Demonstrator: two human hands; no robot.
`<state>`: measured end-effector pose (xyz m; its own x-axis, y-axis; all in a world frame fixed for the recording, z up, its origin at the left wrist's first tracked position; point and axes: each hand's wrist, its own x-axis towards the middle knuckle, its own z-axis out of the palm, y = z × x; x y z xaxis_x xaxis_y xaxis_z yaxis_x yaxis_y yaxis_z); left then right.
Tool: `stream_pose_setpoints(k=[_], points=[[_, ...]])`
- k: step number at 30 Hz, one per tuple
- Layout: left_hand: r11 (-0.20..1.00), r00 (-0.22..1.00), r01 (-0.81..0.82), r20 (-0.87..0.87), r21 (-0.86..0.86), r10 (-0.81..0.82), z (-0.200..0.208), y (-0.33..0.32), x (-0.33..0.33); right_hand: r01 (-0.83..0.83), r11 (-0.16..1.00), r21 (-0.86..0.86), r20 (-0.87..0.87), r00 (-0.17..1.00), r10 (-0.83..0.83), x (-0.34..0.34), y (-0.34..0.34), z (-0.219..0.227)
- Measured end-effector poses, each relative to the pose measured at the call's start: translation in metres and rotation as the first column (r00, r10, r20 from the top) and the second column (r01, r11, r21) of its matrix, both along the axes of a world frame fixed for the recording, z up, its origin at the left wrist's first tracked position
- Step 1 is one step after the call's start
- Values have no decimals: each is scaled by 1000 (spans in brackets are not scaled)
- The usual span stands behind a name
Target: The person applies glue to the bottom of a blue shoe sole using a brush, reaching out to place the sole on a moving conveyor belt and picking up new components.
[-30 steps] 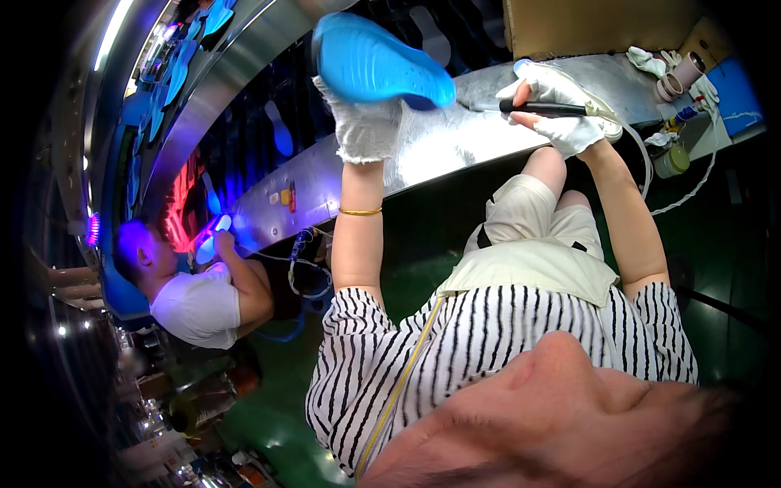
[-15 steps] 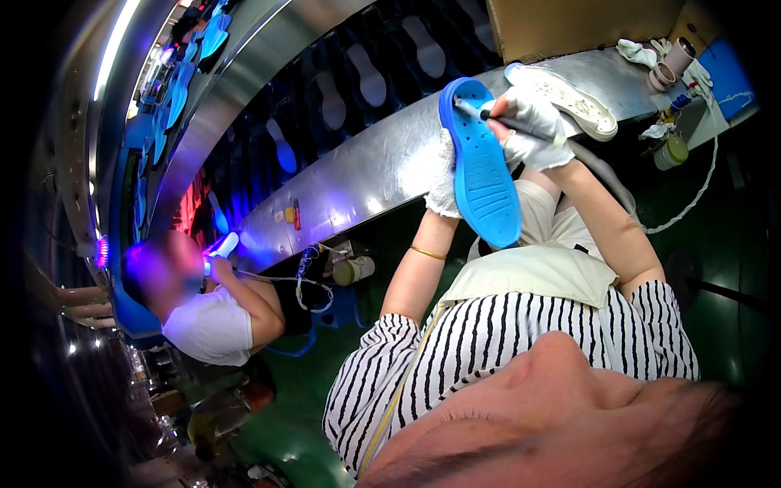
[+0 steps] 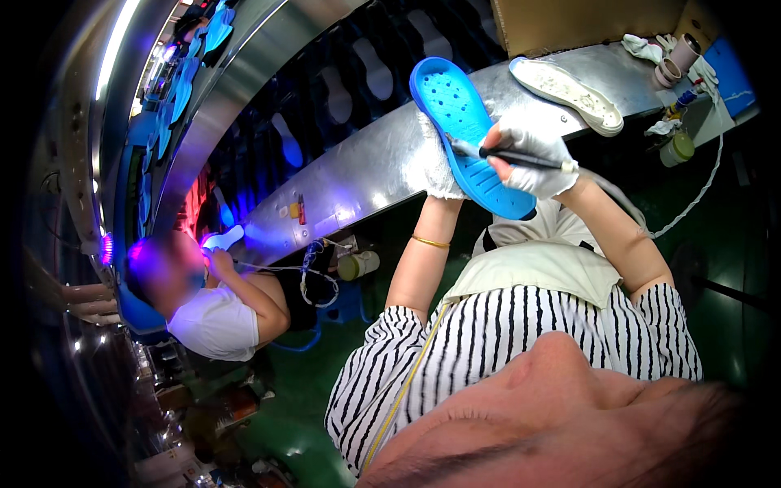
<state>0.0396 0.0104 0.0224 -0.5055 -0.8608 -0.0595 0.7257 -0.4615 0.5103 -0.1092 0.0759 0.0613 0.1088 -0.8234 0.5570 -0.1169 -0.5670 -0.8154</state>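
A blue shoe sole [image 3: 452, 96] is held up at a tilt over the near edge of the metal bench, its holed and ribbed inner face showing. White-gloved, my left hand [image 3: 437, 167] grips it from behind along its left side; most of those fingers are hidden. My right hand [image 3: 533, 150], in a white glove with bare fingertips, is closed around a dark-handled brush [image 3: 521, 156]. The brush's pale tip reaches the sole's left rim near mid-length. To the right on the bench lies a white sole [image 3: 567, 91], apart from both hands.
The metal bench [image 3: 342, 191] runs from lower left to upper right. Beyond it, a dark conveyor carries several soles [image 3: 373, 69]. A cardboard box [image 3: 569, 24] stands at the back; cups [image 3: 685, 53] and gloves sit far right. At left a co-worker [image 3: 215, 313] holds another sole.
The blue sole has shifted up and left at its top and tilts more. The brush tip has moved from the sole's upper end down to its left rim near the middle.
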Motion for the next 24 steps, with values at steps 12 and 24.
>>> stream_pose_setpoints(k=[12,24], points=[[999,998,-51,-23,6,51,6,-27,12,35,981,189,52,998,-45,1,7,1],[999,978,41,-204,-29,-47,13,5,6,0,947,321,93,995,-31,-33,-11,6]])
